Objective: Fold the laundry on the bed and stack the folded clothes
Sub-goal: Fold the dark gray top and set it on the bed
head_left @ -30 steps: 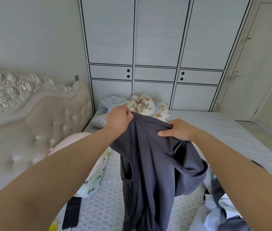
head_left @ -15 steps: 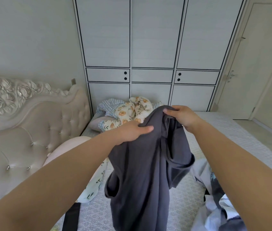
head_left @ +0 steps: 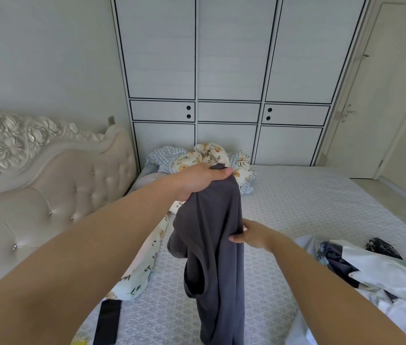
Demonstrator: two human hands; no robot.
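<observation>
At the centre of the frame the left hand grips the top of a grey shirt, which hangs down over the bed. The right hand, just below and to the right, pinches the shirt's right edge. More laundry lies crumpled at lower right

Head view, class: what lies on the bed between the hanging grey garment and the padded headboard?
A floral quilt lies on the patterned mattress between the grey garment and the headboard, seen in the head view.
</observation>
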